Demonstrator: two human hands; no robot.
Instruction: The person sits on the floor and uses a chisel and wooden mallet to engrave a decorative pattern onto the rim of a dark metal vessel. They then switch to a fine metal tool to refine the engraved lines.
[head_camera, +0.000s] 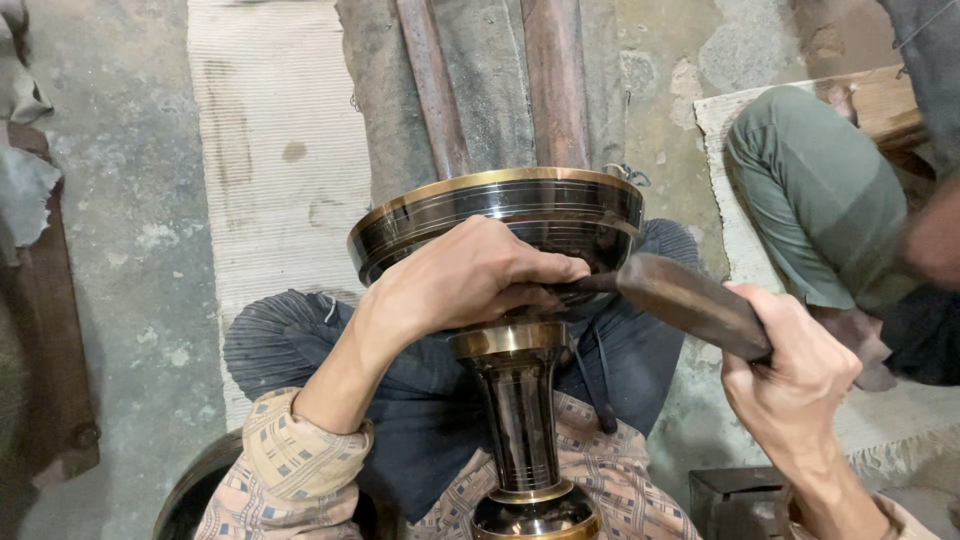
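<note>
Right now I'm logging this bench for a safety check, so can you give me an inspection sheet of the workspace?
Surface: concrete floor with a pale ribbed mat; the work rests on the person's lap.
Job's things: dark metal vase with brass bands, wide bowl on top, stem toward the camera; wooden-handled tool with its tip at the bowl's underside.
Clutter: dark metal block at lower right; metal bars lying ahead.
Hands: left hand pressed on the bowl's underside; right hand gripping the tool handle.
Cables: nothing seen.
Surroundings: another person's bent leg in green trousers at right.
</note>
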